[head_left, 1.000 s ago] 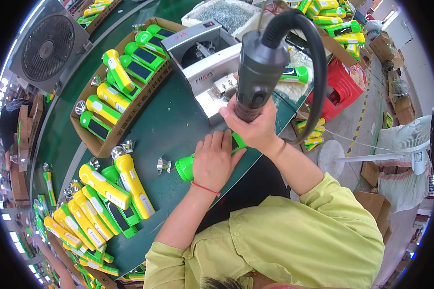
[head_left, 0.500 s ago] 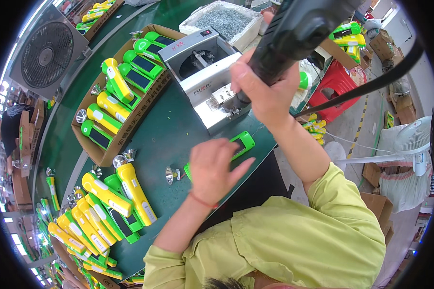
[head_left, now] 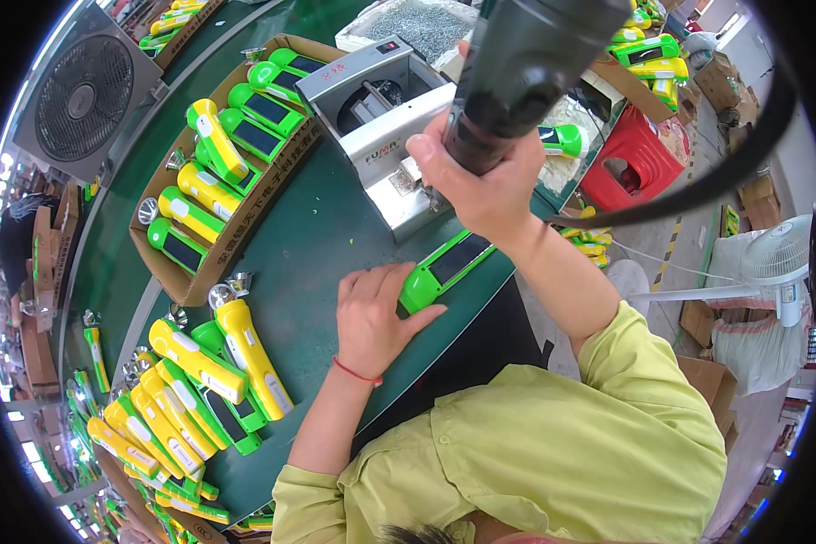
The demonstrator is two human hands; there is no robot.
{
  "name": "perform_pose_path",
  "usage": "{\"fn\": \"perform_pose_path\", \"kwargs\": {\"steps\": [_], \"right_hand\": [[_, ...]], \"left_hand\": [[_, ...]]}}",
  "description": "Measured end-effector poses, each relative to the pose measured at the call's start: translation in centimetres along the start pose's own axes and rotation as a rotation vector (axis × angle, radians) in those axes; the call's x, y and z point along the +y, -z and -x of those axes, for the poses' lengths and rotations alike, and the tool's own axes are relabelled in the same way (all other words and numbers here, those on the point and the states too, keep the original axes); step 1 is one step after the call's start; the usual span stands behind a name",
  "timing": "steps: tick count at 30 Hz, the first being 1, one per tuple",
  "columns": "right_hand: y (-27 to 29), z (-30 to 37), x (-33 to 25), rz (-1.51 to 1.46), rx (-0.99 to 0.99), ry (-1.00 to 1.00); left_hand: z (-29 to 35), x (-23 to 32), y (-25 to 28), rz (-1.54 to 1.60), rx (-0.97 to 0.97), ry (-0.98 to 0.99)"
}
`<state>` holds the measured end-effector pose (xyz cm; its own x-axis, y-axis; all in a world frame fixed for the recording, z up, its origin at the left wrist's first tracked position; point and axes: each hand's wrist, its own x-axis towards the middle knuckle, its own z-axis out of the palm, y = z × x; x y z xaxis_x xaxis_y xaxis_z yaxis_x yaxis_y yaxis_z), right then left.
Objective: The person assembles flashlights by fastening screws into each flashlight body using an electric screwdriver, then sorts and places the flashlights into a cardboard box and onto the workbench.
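My right hand (head_left: 490,186) is wrapped round a thick black power screwdriver (head_left: 539,68), which rises toward the top of the view. Its lower end is beside the front of a silver screw feeder (head_left: 399,168), and the hand hides the tip. My left hand (head_left: 372,317) has its fingers and thumb around the near-left end of a green flashlight (head_left: 449,270) with a dark solar panel. The flashlight lies slanted on the green table (head_left: 308,236), its far end close to the right forearm.
A carton (head_left: 186,281) of green and yellow flashlights stands behind left. More flashlights (head_left: 199,381) with loose reflectors are heaped at the left. A white foam box (head_left: 408,27) of screws sits behind the feeder. A black cord (head_left: 689,195) hangs at right, near a red stool (head_left: 630,172).
The green flashlight has shifted to the right along the table. My left hand has moved slightly left and closed on its end. My right hand and the screwdriver have shifted a little left.
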<state>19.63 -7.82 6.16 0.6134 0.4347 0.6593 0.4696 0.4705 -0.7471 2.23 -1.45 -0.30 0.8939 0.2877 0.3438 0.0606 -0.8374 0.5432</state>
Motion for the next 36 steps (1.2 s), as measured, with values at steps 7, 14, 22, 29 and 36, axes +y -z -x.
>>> {"fn": "perform_pose_path", "kwargs": {"steps": [7,14,22,29,36], "right_hand": [[0.2,-1.8,-0.7,-0.042,-0.014,-0.245],[0.4,-1.2,-0.6,0.003,-0.009,-0.162],[0.2,-0.2,-1.7,-0.069,-0.007,-0.118],[1.8,-1.0,-3.4,0.18,0.076,-0.009],[0.1,-1.7,-1.0,-0.079,0.156,0.074]], "left_hand": [[-0.8,0.0,0.2,-0.057,-0.055,0.014],[0.0,0.2,-0.5,0.005,-0.034,0.081],[-0.9,0.0,0.0,-0.037,-0.036,-0.051],[-0.6,0.1,-0.5,-0.021,-0.034,-0.023],[-0.4,0.2,-0.5,-0.013,-0.034,0.023]]}}
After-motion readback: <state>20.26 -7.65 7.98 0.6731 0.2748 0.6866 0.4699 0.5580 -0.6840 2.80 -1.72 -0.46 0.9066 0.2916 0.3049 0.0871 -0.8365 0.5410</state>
